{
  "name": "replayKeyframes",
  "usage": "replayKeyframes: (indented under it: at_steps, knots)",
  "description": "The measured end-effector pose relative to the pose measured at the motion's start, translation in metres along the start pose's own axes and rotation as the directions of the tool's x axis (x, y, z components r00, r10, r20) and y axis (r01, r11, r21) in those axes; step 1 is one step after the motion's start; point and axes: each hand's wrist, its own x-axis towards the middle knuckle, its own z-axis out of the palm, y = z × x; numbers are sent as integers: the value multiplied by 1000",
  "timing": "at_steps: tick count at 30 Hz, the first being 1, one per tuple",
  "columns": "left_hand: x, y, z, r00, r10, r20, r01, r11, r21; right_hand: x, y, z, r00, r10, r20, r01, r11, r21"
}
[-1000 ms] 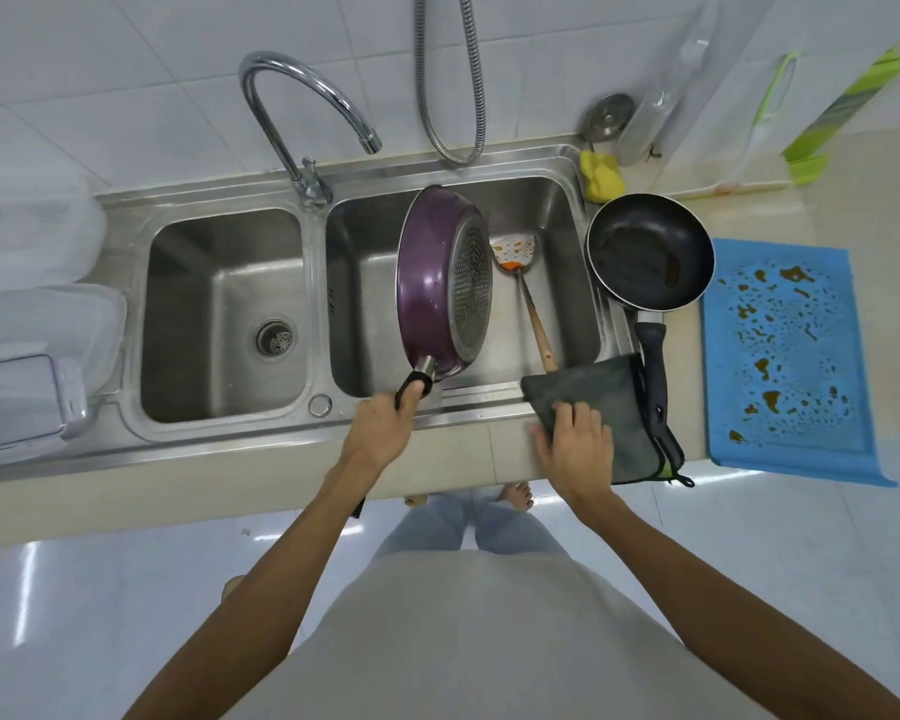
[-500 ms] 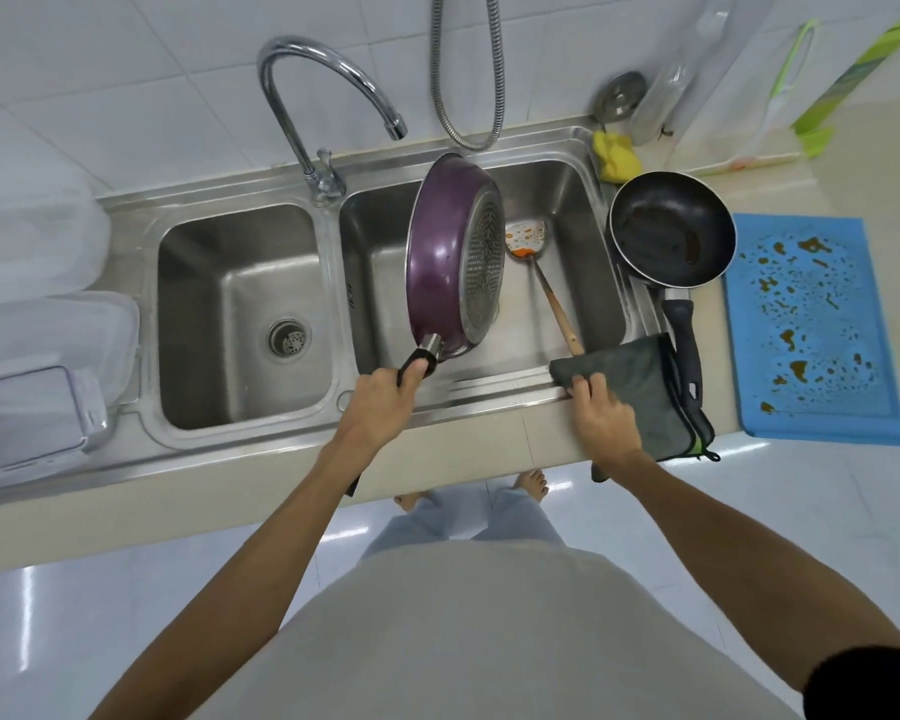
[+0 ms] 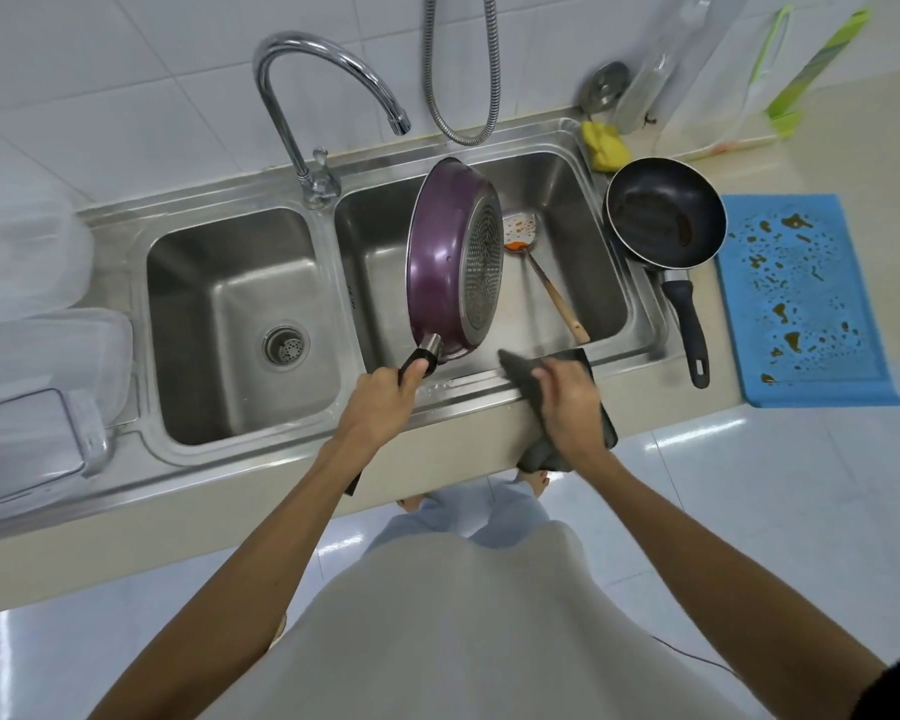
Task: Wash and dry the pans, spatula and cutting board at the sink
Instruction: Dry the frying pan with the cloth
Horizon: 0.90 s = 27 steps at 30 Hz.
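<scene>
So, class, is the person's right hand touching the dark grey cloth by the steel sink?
Touching. Head view: the right hand has fingers curled round the dark grey cloth.

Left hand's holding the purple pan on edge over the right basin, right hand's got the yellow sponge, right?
Not quite: the head view shows the right hand gripping the dark grey cloth; the yellow sponge lies untouched at the back. The left hand does hold the purple pan over the right basin.
</scene>
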Motion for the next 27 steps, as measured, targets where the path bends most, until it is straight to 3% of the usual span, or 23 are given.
replayKeyframes:
  at_steps: [5, 12, 16, 18, 23, 27]
  knots:
    - [-2, 2, 2, 1000, -18, 13, 18, 1000, -4, 16, 57, -27, 908, 410, 90, -407, 912, -51]
    - [0, 15, 0, 1000, 0, 4, 0, 1000, -8, 12, 43, -47, 862, 480, 161, -457, 874, -165]
    - [-2, 23, 1, 1000, -16, 15, 16, 1000, -6, -18, 24, -59, 700, 627, 343, -587, 778, -225]
    - [-3, 26, 2, 999, -26, 30, 27, 999, -43, -32, 22, -55, 638, 631, 441, -643, 752, -145]
    - [-4, 30, 2, 999, -19, 45, 21, 999, -42, -34, 28, -66, 678, 559, 477, -638, 770, 4]
    - [-1, 28, 2, 998, -33, 45, 33, 999, 6, -41, 51, -82, 659, 465, 592, -553, 832, -38]
